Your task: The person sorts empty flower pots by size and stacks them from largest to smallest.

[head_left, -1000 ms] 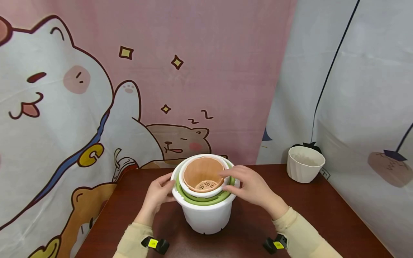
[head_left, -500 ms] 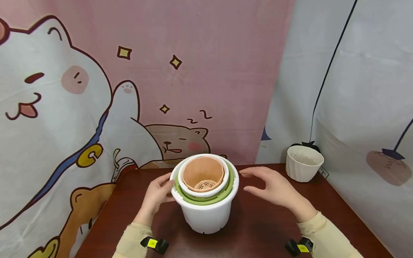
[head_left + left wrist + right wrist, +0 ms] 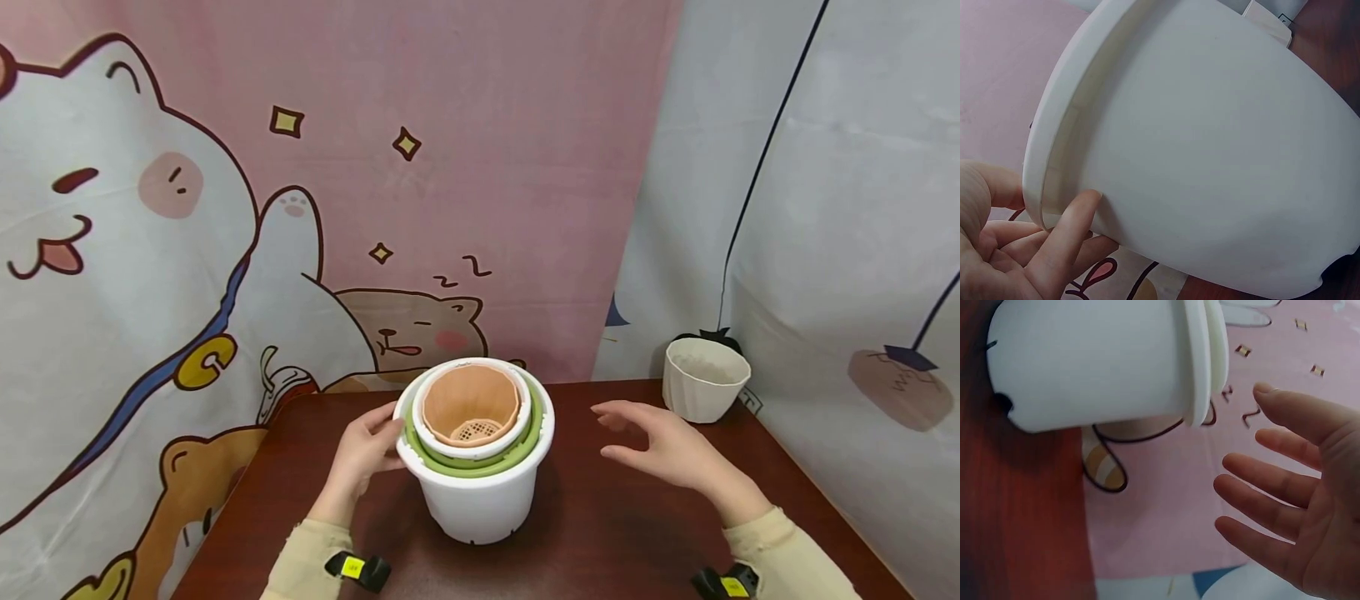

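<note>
A large white flower pot (image 3: pixel 480 510) stands upright on the table. Nested inside it are a green pot (image 3: pixel 474 472), a smaller white pot (image 3: pixel 525 421) and an orange pot (image 3: pixel 468 398) with a perforated bottom. My left hand (image 3: pixel 363 454) grips the large pot's rim at its left side. In the left wrist view, the thumb lies over that rim (image 3: pixel 1054 125) and fingers are under it. My right hand (image 3: pixel 667 443) hovers to the right of the stack, apart from it. Its fingers (image 3: pixel 1260 544) are spread in the right wrist view, with nothing held.
A cream fluted pot (image 3: pixel 699 400) stands at the back right corner of the dark red-brown table (image 3: pixel 600 533). Behind the table hangs a pink cloth with cartoon cats (image 3: pixel 525 167). A pale cloth (image 3: pixel 847 250) hangs along the right side.
My right hand has left the rims of the nested pots and moved away to the right. My left hand stays at the large pot's rim, and the stack has not moved.
</note>
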